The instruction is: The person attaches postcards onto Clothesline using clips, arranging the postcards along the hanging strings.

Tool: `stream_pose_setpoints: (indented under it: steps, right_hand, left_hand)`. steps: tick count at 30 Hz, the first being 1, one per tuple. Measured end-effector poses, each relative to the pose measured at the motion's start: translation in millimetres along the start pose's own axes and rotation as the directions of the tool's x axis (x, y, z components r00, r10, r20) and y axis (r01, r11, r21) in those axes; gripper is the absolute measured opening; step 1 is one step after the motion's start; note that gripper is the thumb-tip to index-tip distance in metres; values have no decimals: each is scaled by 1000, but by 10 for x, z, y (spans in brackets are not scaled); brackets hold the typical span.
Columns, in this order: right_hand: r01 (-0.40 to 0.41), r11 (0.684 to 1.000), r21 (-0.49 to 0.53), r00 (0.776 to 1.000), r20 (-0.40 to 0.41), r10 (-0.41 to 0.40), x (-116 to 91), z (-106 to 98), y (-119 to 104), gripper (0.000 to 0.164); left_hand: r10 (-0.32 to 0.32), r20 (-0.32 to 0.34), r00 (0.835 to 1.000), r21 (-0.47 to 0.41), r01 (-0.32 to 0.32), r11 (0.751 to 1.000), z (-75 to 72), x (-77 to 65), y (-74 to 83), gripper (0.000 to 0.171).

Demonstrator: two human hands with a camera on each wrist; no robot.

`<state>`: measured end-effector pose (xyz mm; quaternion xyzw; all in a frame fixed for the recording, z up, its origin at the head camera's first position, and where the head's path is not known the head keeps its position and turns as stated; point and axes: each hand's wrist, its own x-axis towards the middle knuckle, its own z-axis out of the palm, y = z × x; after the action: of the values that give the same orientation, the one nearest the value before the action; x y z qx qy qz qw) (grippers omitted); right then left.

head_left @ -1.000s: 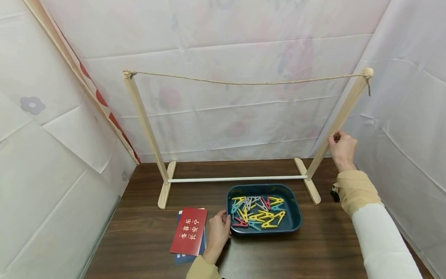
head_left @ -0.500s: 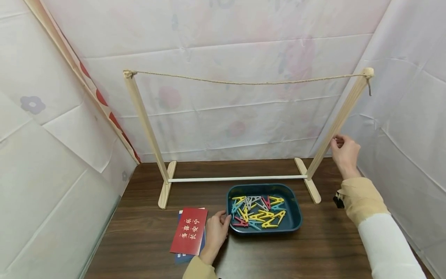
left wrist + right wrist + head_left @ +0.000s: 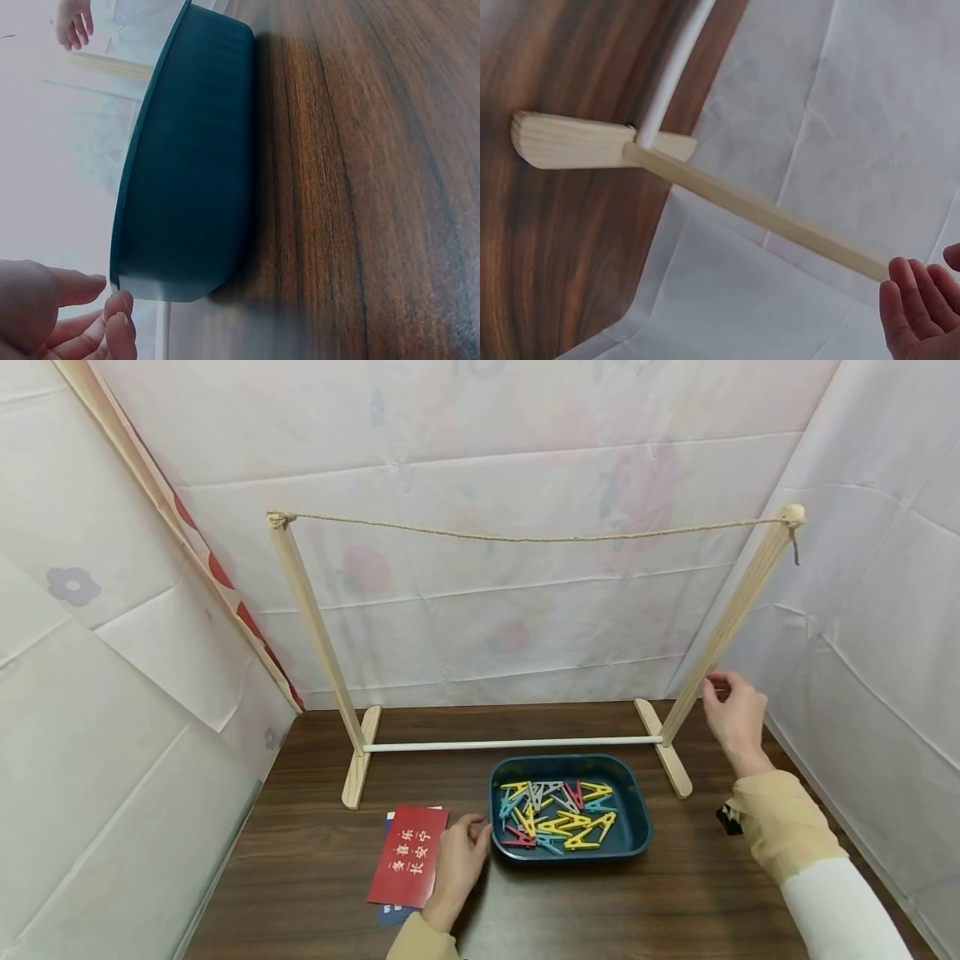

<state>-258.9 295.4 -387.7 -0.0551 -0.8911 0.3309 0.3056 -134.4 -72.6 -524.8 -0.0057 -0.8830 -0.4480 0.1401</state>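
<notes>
My left hand (image 3: 460,860) is at the left side of a dark teal plastic tray (image 3: 645,835) on the table. In the left wrist view, the thumb and fingers lie loosely around the tray's corner, the thumb a little apart from the rim; whether the fingers touch it I cannot tell. Clothes pegs (image 3: 573,821) in yellow, blue, grey and red lie inside the tray. Beside the right post (image 3: 723,631) of a wooden stand is my right hand (image 3: 737,717), its fingers loosely bent and holding nothing.
A thin rope (image 3: 517,538) spans the tops of the stand's posts. Below, a white rod (image 3: 510,744) joins its feet. Left of the tray, a red card (image 3: 408,857) lies over a blue one (image 3: 392,915). White cloth (image 3: 885,635) hangs around the table.
My right hand has come off the right post and moved down and toward me. The left hand has eased slightly left from the tray. Tray, pegs and cards have stayed put.
</notes>
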Motion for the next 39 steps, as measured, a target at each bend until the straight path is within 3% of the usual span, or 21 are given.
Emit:
stream_pose_setpoints:
  steps: [15, 24, 31, 39]
  right_hand:
    - [164, 984, 67, 985, 48, -168, -615, 228, -27, 8]
    - [170, 976, 135, 969, 160, -191, -1051, 381, -69, 7]
    - [147, 972, 183, 954, 234, -188, -1363, 448, -123, 10]
    - [201, 950, 239, 924, 276, -265, -1609, 497, -211, 16]
  left_hand:
    - [101, -20, 995, 33, -100, 994, -12, 19, 30, 15]
    - [108, -30, 994, 111, -104, 988, 24, 33, 86, 19]
    - [204, -59, 977, 143, -194, 971, 76, 80, 135, 23]
    - [287, 38, 957, 110, -290, 951, 131, 172, 185, 28]
